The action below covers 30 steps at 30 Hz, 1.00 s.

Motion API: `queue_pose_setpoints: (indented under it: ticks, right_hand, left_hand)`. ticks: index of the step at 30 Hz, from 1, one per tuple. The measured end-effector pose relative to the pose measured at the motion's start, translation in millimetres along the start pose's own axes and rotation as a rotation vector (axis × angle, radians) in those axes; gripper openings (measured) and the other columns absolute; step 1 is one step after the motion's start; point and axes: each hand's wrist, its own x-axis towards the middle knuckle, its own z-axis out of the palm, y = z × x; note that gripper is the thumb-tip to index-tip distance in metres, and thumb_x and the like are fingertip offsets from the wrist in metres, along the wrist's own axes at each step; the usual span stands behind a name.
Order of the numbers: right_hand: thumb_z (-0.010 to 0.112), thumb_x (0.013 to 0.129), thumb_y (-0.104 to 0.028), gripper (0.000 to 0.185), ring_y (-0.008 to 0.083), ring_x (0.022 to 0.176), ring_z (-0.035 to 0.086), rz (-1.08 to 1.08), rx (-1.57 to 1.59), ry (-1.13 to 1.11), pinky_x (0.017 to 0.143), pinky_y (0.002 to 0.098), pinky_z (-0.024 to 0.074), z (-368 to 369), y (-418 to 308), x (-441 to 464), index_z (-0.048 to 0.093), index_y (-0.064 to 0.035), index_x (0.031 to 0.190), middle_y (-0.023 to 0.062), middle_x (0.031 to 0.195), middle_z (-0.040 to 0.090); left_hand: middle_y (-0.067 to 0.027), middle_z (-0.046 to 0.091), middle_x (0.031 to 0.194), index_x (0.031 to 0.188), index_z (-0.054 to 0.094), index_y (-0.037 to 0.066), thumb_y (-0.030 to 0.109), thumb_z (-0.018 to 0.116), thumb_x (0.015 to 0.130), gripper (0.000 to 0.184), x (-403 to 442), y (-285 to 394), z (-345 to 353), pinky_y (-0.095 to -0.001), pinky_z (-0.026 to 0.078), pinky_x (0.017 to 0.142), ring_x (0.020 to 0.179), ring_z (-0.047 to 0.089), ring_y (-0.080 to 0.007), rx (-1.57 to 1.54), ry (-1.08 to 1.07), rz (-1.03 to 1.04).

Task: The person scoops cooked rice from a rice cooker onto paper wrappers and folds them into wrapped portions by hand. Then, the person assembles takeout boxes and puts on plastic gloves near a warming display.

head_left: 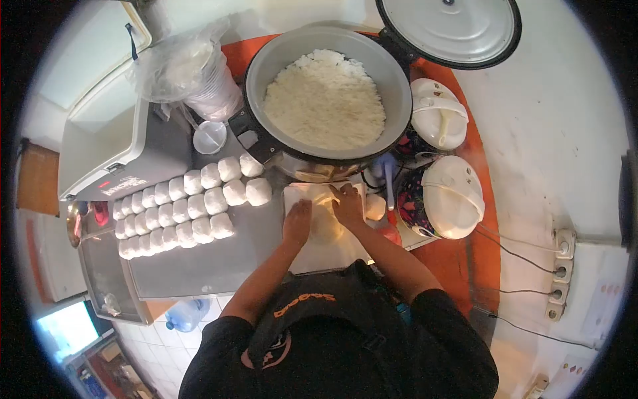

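Before me on the counter lies a stack of pale, glossy wrapping sheets (323,249), with a yellowish patch in its middle. My left hand (298,221) rests flat along the left side of the sheets. At their upper right my right hand (347,203) touches them, fingers stretched out and apart. Just right of it sits a small rounded packet (375,207). To the left, white wrapped packets (197,206) stand in three rows. A large cooker (254,126) stands open behind the sheets, holding white rice (325,100).
The cooker's lid (452,30) is raised at the back right. Two smaller white-lidded cookers (453,197) stand right, their cords running to a power strip (561,274). At left are an open cool box (106,149), bagged plastic cups (209,80) and a small white bowl (210,137).
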Motion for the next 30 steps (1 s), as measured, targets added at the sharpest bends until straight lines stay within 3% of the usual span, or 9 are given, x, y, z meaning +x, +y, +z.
queue_pose_setpoints:
  ticks: [3, 5, 9, 12, 15, 18, 21, 24, 30]
  right_hand:
    - [0.073, 0.077, -0.019, 0.021, 0.0292, 0.102, 0.05, -0.059, 0.001, -0.005, 0.09, 0.043, 0.0422, 6, 4, 2, 0.073, -0.0138, 0.098, 0.0067, 0.103, 0.052]
    - [0.075, 0.075, -0.02, 0.015, 0.0291, 0.102, 0.05, -0.047, -0.002, 0.019, 0.091, 0.0448, 0.0394, 1, 9, 5, 0.074, -0.0152, 0.088, 0.0054, 0.104, 0.052]
    - [0.076, 0.069, -0.021, 0.009, 0.0295, 0.109, 0.046, -0.103, -0.076, 0.128, 0.086, 0.0494, 0.0401, -23, -4, -1, 0.07, -0.0144, 0.068, 0.0031, 0.109, 0.053]
    - [0.075, 0.07, -0.024, 0.011, 0.0303, 0.112, 0.045, -0.205, -0.046, -0.007, 0.091, 0.052, 0.0349, -66, -18, -12, 0.07, -0.0146, 0.068, 0.0012, 0.116, 0.053]
    - [0.073, 0.072, -0.025, 0.016, 0.0314, 0.116, 0.045, -0.22, -0.11, -0.229, 0.097, 0.0532, 0.0306, -92, -20, -27, 0.072, -0.0122, 0.081, 0.0035, 0.119, 0.053]
    - [0.069, 0.078, -0.022, 0.03, 0.0337, 0.128, 0.04, 0.006, -0.3, -0.502, 0.104, 0.0562, 0.0258, -111, -49, -40, 0.069, -0.0093, 0.104, 0.0061, 0.133, 0.051]
    - [0.062, 0.083, -0.017, 0.05, 0.0371, 0.142, 0.027, -0.254, -0.134, -0.223, 0.11, 0.0635, 0.0201, -75, -56, -67, 0.055, -0.0092, 0.132, 0.0093, 0.149, 0.041]
    - [0.057, 0.085, -0.012, 0.063, 0.0385, 0.149, 0.013, -0.053, -0.192, -0.579, 0.113, 0.0687, 0.0109, -57, -46, -82, 0.041, -0.0102, 0.146, 0.0098, 0.16, 0.026]
    - [0.053, 0.085, -0.01, 0.075, 0.0391, 0.151, 0.005, -0.108, -0.115, -0.529, 0.111, 0.0728, 0.0017, -43, -41, -121, 0.026, -0.0149, 0.155, 0.0062, 0.164, 0.012]
  left_hand:
    - [-0.0133, 0.058, 0.131, 0.131, 0.053, 0.001, 0.011, 0.053, 0.089, 0.043, -7, -11, 10, -0.0404, 0.038, 0.11, 0.126, 0.051, -0.0318, 0.001, 0.151, 0.162]
    - [-0.0129, 0.059, 0.128, 0.133, 0.053, 0.005, 0.013, 0.055, 0.089, 0.044, -7, -10, 10, -0.0421, 0.038, 0.11, 0.124, 0.052, -0.0301, -0.109, 0.229, 0.078]
    - [-0.0126, 0.063, 0.121, 0.129, 0.058, 0.01, 0.015, 0.059, 0.087, 0.043, 13, 15, -64, -0.0446, 0.04, 0.107, 0.12, 0.054, -0.0279, -0.2, 0.479, 0.166]
    - [-0.0114, 0.064, 0.11, 0.112, 0.066, 0.008, 0.015, 0.062, 0.084, 0.03, 25, 11, -85, -0.0424, 0.047, 0.097, 0.112, 0.057, -0.0269, -0.17, 0.15, 0.33]
    - [-0.0092, 0.063, 0.1, 0.093, 0.067, 0.008, 0.012, 0.061, 0.081, 0.014, 18, 15, -94, -0.0392, 0.052, 0.085, 0.102, 0.059, -0.0257, -0.095, -0.198, 0.377]
    - [-0.0086, 0.061, 0.095, 0.084, 0.065, 0.007, 0.01, 0.06, 0.08, 0.007, -9, 17, -78, -0.0372, 0.052, 0.079, 0.096, 0.06, -0.0247, -0.04, -0.096, 0.506]
    - [-0.0081, 0.06, 0.094, 0.085, 0.065, 0.007, 0.009, 0.059, 0.078, 0.01, -37, 32, -62, -0.0365, 0.051, 0.079, 0.096, 0.059, -0.0251, -0.009, -0.011, 0.442]
    - [-0.0077, 0.06, 0.093, 0.085, 0.064, 0.006, 0.01, 0.059, 0.078, 0.009, -49, 35, -58, -0.0364, 0.051, 0.08, 0.095, 0.058, -0.0248, -0.077, 0.123, 0.452]
    - [-0.0071, 0.061, 0.097, 0.093, 0.066, 0.006, 0.01, 0.059, 0.079, 0.016, -59, 29, -49, -0.0386, 0.049, 0.084, 0.098, 0.058, -0.0246, 0.01, 0.053, 0.426]
